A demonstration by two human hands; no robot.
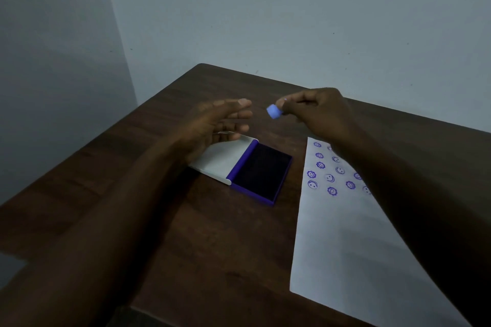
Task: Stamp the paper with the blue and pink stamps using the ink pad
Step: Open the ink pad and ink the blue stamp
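Dark wood-grain table (218, 247) (matt), smooth white paper (345, 247), plastic ink pad (261, 171)

A dark brown wood-grain desk (212, 233) with a rounded far corner fills the lower part of the view, its corner pointing toward 12 o'clock. Behind it stand plain pale grey-blue painted walls (292, 13) that meet in a vertical corner (117, 34) at 10 o'clock. Small dark specks dot the paint. The light is dim and cool, and the left wall lies in deeper shade.
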